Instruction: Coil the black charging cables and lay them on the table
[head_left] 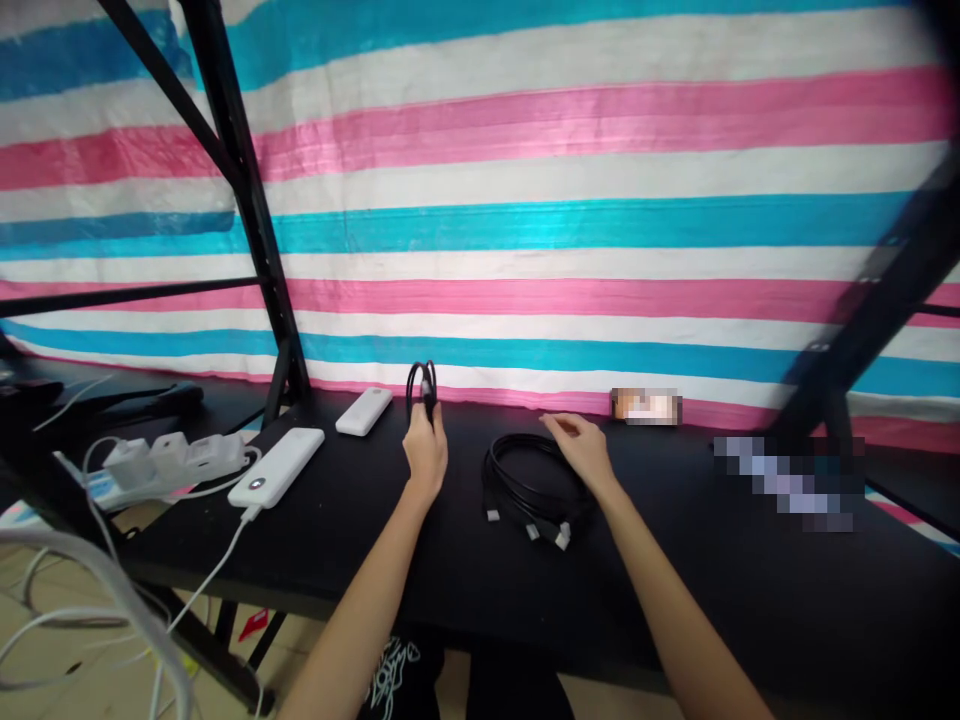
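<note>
My left hand (425, 452) is closed around a small looped black cable (411, 386), held up above the black table. A metallic connector shows near the fingertips. Flat on the table between my hands lies a larger coil of black cables (491, 470). Several connector ends, some with pale tips, point toward me from the coil's near side. My right hand (583, 447) hovers at the coil's upper right edge, fingers partly bent and apart from the thumb. Nothing shows in it. Whether it touches the coil I cannot tell.
A white power bank (281, 465) with a white cable plugged in lies at left, a smaller white one (364, 411) behind it. A power strip with chargers (169, 462) stands further left. Blurred items (646, 406) sit at back right. Black metal posts (244, 190) flank the table (697, 560).
</note>
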